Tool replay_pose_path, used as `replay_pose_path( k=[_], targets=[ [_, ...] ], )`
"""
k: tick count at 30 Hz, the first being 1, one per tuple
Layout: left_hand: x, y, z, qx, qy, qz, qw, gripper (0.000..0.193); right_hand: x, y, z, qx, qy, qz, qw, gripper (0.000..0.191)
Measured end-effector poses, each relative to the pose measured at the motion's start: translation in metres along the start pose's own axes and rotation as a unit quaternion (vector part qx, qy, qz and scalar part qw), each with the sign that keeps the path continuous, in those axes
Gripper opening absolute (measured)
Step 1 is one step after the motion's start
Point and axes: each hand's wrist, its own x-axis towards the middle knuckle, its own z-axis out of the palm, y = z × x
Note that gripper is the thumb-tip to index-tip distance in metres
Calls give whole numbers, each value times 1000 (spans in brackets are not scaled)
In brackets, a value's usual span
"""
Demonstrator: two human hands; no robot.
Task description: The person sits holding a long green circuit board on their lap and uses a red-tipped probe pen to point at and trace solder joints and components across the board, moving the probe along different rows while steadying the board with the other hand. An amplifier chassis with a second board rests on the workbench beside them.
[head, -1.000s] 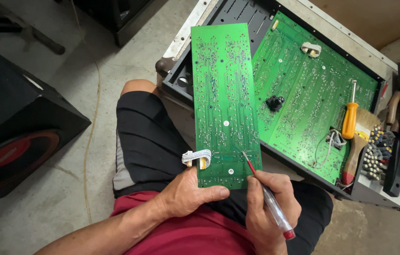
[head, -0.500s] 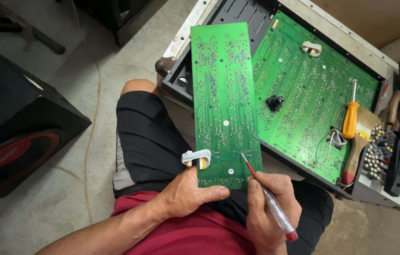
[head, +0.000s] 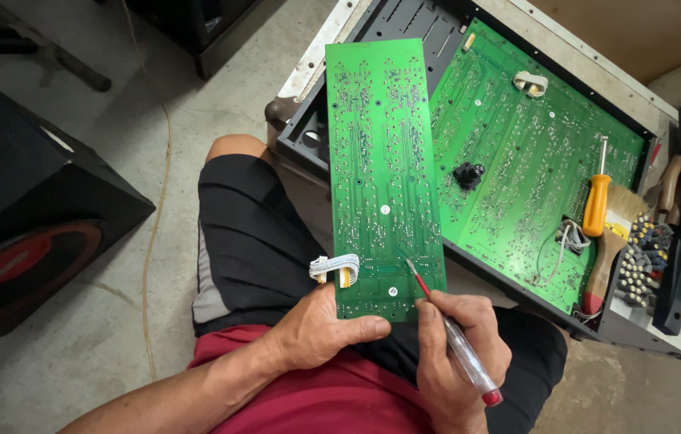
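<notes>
The left hand (head: 320, 329) grips the long green circuit board (head: 385, 177) at its 6 o'clock end; the right hand (head: 457, 354) pinches a red-tipped screwdriver (head: 453, 341), tip touching the board.

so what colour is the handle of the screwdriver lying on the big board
Orange, on the screwdriver lying on the big board; head view.

Green circuit board (head: 385, 173) threaded with pale traces; at three o'clock, an orange-handled screwdriver (head: 596, 201); at nine, a black speaker box (head: 31, 217) ringed red.
</notes>
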Motion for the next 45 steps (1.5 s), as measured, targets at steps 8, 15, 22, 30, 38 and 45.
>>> replay_pose_path(
  k=[8, 15, 22, 30, 38, 45],
  targets=[
    [-1, 1, 0, 14, 6, -5, 1000, 41, -5, 4, -1, 44, 3, 44, 998, 12],
    [-1, 4, 0, 48, 15, 4, 999, 44, -12, 12, -3, 95, 38, 78, 992, 14],
    [-1, 2, -1, 41, 1, 17, 999, 44, -14, 18, -1, 95, 49, 65, 992, 22],
    [0, -2, -1, -20, -21, 30, 999, 46, -16, 22, -4, 109, 34, 66, 991, 17],
    [0, -4, -2, -20, -22, 22, 999, 45, -13, 18, -4, 110, 19, 78, 991, 16],
    [2, -5, -1, -41, -23, 11, 999, 45, -8, 12, -7, 71, -8, 55, 996, 16]
  ],
)
